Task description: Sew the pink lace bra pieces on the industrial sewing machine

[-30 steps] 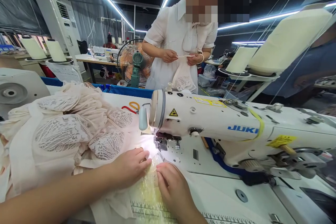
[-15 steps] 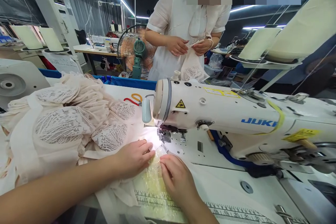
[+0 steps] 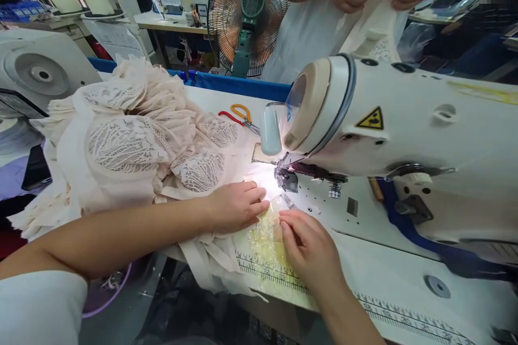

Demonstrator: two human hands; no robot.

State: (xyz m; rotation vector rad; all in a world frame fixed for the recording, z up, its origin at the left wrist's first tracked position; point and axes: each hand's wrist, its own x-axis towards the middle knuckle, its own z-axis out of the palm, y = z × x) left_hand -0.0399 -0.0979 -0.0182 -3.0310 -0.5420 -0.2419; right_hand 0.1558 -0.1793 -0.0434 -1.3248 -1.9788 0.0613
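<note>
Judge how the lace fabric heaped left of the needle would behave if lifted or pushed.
Probably floppy: the lace fabric lies in soft folds and droops over the table edge. Likely light, being thin openwork. Pushed, it would likely bunch: it wrinkles beside the left hand.

your lace garment [image 3: 133, 140] is pale peach with white openwork leaf-vein panels; the lace strip [image 3: 267, 233] is pale yellow. the sewing machine [image 3: 424, 135] is white, its warning sticker [image 3: 371, 118] yellow with black. the scissors [image 3: 239, 115] have orange and red handles; the fan [image 3: 253, 8] is green with orange blades.
</note>
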